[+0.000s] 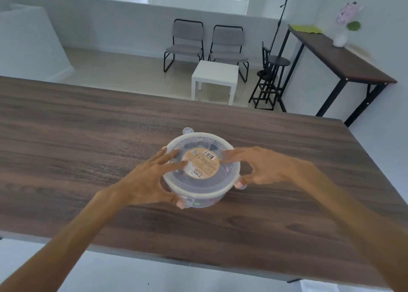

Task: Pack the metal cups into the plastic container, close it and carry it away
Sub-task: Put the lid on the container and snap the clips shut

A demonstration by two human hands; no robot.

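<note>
A round, translucent plastic container (206, 195) stands in the middle of the dark wooden table (77, 137). Its lid (198, 140) lies on top and carries a round tan label (202, 162). Dark shapes show dimly through the plastic; I cannot make out the metal cups. My left hand (152, 181) rests on the lid's left side, fingers spread over the top, thumb at the front clip. My right hand (258, 167) lies on the right side, fingers on the lid and thumb on the right clip. One lid tab at the back sticks up.
Beyond the table's far edge stand two grey chairs (207, 44), a small white side table (215, 79) and a black stool (271, 79). A narrow brown console table (344, 59) with a white vase stands against the right wall.
</note>
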